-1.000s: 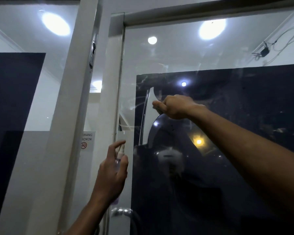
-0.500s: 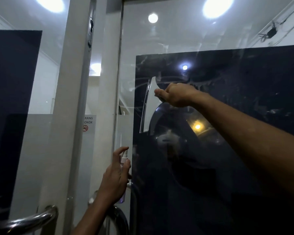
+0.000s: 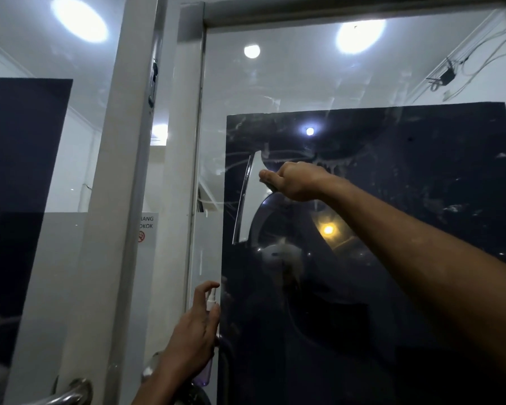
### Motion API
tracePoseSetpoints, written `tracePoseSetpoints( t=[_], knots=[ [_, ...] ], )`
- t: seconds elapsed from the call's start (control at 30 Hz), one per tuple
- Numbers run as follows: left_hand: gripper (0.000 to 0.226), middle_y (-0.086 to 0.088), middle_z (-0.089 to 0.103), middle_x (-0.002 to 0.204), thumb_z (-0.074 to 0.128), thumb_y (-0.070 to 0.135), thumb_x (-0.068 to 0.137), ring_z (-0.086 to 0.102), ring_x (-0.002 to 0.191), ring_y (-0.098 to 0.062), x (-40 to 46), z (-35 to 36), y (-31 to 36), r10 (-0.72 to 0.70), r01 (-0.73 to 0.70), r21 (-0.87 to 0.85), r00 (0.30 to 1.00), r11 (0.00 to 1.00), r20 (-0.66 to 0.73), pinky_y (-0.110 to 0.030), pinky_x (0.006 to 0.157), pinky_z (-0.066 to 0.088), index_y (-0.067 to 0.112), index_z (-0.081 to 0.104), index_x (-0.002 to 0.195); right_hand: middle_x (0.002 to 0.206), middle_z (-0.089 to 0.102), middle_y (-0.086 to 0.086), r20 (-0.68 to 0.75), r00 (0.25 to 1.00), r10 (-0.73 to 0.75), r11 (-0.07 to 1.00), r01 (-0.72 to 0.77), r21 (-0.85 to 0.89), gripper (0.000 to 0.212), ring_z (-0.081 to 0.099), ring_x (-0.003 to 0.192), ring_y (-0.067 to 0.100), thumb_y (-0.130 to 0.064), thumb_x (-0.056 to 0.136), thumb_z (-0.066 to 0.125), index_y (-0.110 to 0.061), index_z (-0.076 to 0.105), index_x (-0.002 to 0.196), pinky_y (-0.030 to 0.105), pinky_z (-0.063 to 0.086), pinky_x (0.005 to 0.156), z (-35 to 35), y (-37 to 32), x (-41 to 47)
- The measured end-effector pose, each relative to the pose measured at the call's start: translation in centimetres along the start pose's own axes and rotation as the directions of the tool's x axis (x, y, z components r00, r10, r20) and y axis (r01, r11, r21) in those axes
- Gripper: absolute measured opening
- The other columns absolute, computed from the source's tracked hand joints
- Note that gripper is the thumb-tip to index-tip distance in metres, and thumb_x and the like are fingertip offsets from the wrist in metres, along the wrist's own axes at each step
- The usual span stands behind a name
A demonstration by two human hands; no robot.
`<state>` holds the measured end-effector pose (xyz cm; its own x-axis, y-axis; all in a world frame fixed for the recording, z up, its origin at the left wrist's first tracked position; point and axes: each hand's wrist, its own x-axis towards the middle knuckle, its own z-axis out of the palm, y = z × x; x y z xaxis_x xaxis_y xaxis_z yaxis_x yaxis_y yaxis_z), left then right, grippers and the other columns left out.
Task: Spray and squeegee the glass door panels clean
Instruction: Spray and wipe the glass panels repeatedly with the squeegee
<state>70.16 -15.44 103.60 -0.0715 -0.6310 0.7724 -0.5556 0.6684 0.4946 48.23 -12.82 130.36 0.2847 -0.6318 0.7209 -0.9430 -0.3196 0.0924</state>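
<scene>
Right hand grip holding squeegee against streaky glass door, handle hidden, left hand grip around half-hidden spray bottle

The picture is mostly dim and a bit blue. The brightest spots are two big round ceiling lights, one at the upper left and one near the upper right, and they glow so hard they look like white blobs. A small white light sits between them near the top. A small yellow light shines in the middle of the dark glass, which works like a mirror. White smears on the glass catch the light. The bottom right is very dark. Straight lines bend near the edges. Everything looks a little soft and grainy.
</scene>
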Motion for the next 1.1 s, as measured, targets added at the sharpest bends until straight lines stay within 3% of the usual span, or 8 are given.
tracePoseSetpoints(
  t=[0.17, 0.27, 0.43, 0.57, 0.77, 0.9, 1.1],
  knots=[
    [0.030, -0.005, 0.064, 0.075, 0.032, 0.031, 0.108, 0.065, 0.062, -0.008, -0.6, -0.2, 0.0, 0.006, -0.009, 0.094, 0.999, 0.996, 0.037, -0.026, 0.057, 0.055, 0.045, 0.027, 0.134, 0.115, 0.067, 0.006, 0.002, 1.000, -0.007, 1.000, 0.007, 0.017, 0.071, 0.059, 0.105, 0.025, -0.068, 0.098, 0.020, -0.019, 0.071, 0.096, 0.042, 0.047, 0.095, -0.3, -0.2, 0.1],
    [0.030, -0.004, 0.064, 0.075, 0.031, 0.032, 0.108, 0.065, 0.063, -0.004, -1.3, -0.6, 0.8, 0.014, -0.019, 0.121, 0.999, 0.993, 0.043, -0.023, 0.056, 0.053, 0.042, 0.026, 0.135, 0.110, 0.069, 0.005, -0.006, 1.000, -0.025, 0.999, 0.025, 0.040, 0.073, 0.061, 0.106, 0.025, -0.068, 0.098, 0.020, -0.018, 0.073, 0.097, 0.042, 0.047, 0.095, -0.4, -0.6, 0.1],
    [0.030, -0.007, 0.065, 0.073, 0.031, 0.035, 0.107, 0.066, 0.064, -0.008, -2.3, -1.2, 1.7, 0.014, -0.019, 0.121, 0.999, 0.992, 0.041, -0.025, 0.058, 0.054, 0.046, 0.024, 0.134, 0.089, 0.064, -0.001, -0.025, 0.998, -0.055, 0.995, 0.057, 0.080, 0.065, 0.061, 0.095, 0.024, -0.068, 0.098, 0.020, -0.025, 0.062, 0.072, 0.043, 0.049, 0.093, -1.3, -1.2, 0.1],
    [0.028, -0.006, 0.066, 0.075, 0.032, 0.041, 0.106, 0.065, 0.062, -0.011, -2.8, -1.6, 2.3, 0.027, -0.031, 0.133, 0.999, 0.991, 0.033, -0.033, 0.061, 0.057, 0.059, 0.021, 0.124, 0.091, 0.061, -0.002, -0.038, 0.997, -0.068, 0.992, 0.071, 0.108, 0.063, 0.058, 0.094, 0.023, -0.066, 0.099, 0.020, -0.027, 0.058, 0.068, 0.041, 0.047, 0.094, -2.4, -1.6, 0.0],
    [0.031, -0.004, 0.063, 0.072, 0.031, 0.041, 0.106, 0.064, 0.063, -0.011, -4.2, -2.3, 3.7, 0.045, -0.047, 0.143, 0.999, 0.989, 0.014, -0.031, 0.060, 0.052, 0.065, 0.018, 0.120, 0.120, 0.067, 0.005, -0.041, 0.997, -0.065, 0.987, 0.070, 0.143, 0.065, 0.059, 0.107, 0.024, -0.066, 0.099, 0.020, -0.024, 0.070, 0.094, 0.045, 0.044, 0.101, -3.5, -2.1, -0.9],
    [0.037, 0.001, 0.062, 0.077, 0.030, 0.039, 0.107, 0.064, 0.068, -0.004, -4.8, -2.4, 4.4, 0.043, -0.047, 0.179, 0.999, 0.983, 0.024, -0.022, 0.061, 0.051, 0.070, 0.014, 0.116, 0.126, 0.067, 0.006, -0.045, 0.997, -0.069, 0.985, 0.076, 0.153, 0.072, 0.059, 0.114, 0.026, -0.067, 0.099, 0.019, -0.020, 0.073, 0.108, 0.047, 0.044, 0.103, -4.1, -2.3, -1.2],
    [0.043, -0.001, 0.060, 0.078, 0.032, 0.035, 0.107, 0.064, 0.064, -0.014, -4.9, -2.4, 4.4, -0.021, 0.007, 0.274, 0.999, 0.962, 0.046, -0.029, 0.067, 0.057, 0.070, 0.010, 0.115, 0.129, 0.065, 0.005, -0.045, 0.996, -0.076, 0.986, 0.082, 0.143, 0.072, 0.058, 0.117, 0.026, -0.067, 0.098, 0.020, -0.020, 0.072, 0.113, 0.047, 0.044, 0.103, -4.7, -1.9, -1.3]
  ],
)
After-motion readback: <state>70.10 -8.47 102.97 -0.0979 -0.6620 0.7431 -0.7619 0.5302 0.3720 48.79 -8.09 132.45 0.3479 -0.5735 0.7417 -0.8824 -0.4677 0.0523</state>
